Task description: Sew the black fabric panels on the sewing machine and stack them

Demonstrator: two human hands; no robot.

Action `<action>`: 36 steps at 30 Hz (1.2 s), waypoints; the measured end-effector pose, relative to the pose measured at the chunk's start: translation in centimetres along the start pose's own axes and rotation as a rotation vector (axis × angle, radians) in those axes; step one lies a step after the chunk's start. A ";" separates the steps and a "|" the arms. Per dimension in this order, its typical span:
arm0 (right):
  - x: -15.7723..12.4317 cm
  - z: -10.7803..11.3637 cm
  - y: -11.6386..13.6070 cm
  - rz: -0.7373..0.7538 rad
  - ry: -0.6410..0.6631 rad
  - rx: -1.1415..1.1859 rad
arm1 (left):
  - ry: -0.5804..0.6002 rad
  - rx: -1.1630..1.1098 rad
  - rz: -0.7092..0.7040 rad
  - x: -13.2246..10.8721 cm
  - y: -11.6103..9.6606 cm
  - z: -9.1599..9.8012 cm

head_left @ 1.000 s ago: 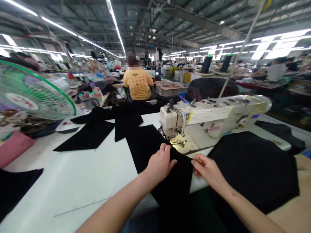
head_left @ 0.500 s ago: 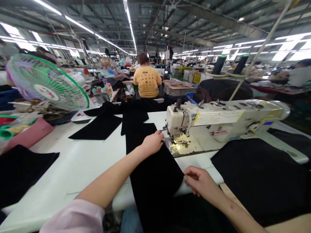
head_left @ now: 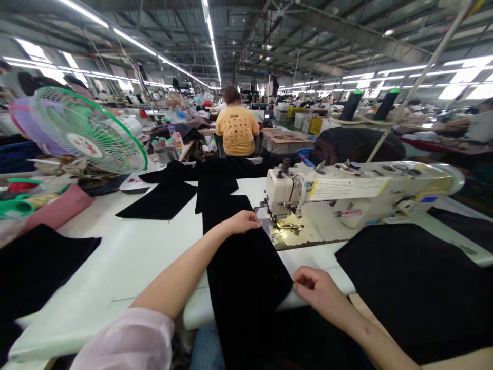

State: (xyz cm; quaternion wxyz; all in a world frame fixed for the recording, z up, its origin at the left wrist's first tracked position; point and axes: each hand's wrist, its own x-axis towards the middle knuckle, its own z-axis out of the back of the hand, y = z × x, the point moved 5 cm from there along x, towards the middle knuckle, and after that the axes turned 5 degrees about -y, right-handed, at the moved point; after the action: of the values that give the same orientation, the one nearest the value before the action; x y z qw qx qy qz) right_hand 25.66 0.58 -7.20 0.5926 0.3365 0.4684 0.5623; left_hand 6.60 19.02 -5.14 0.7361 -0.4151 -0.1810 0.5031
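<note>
A long strip of black fabric lies on the white table and hangs over its near edge. My left hand rests on the strip's far part, fingers curled on its right edge, just left of the presser foot of the white sewing machine. My right hand pinches the same strip's right edge near the table's front.
More black fabric pieces lie further back, and a big black piece lies right of the machine. A green-rimmed fan stands at the left beside a pink cloth. A person in a yellow shirt sits ahead, back turned.
My left hand has slid away from me up the strip to beside the presser foot. My right hand has drawn back toward the table's front edge with the fabric's edge.
</note>
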 end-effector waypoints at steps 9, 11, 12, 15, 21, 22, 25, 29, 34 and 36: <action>-0.1 -1.0 0.2 0.105 -0.005 -0.038 | -0.121 0.182 -0.046 0.7 -0.9 0.6; 0.1 -1.4 0.0 0.116 0.023 -0.035 | -0.158 0.282 -0.079 0.1 -1.5 0.2; 0.2 -1.5 -0.3 0.110 0.032 -0.037 | -0.182 0.334 -0.097 -0.4 -1.8 0.1; 0.4 -0.9 -1.1 0.062 -0.016 -0.050 | -0.257 0.485 -0.134 -1.9 -2.8 0.6; 0.8 0.3 -3.4 -0.027 -0.123 -0.020 | -0.368 0.701 -0.127 -6.4 -5.2 2.6; 0.9 0.2 -3.8 -0.023 -0.114 -0.018 | -0.316 0.744 -0.107 -7.6 -5.4 2.1; 1.2 -0.1 -4.3 0.001 -0.066 -0.038 | 0.068 0.873 -0.022 -11.0 -4.7 -1.0; 1.5 -0.2 -3.4 0.037 -0.062 -0.115 | 0.240 1.033 0.023 -9.8 -2.1 -1.2; 0.7 0.7 0.5 -0.003 -0.032 -0.111 | -0.055 1.174 0.043 1.2 0.1 7.1; 0.2 2.0 2.2 0.018 -0.040 -0.181 | -0.141 1.174 0.027 5.2 0.0 10.0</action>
State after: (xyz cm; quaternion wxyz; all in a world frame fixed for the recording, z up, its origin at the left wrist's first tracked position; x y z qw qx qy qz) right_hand 26.75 1.39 -4.48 0.6245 0.2972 0.4008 0.6008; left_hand 1.95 27.98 -0.04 0.8223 0.0937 0.0847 0.5548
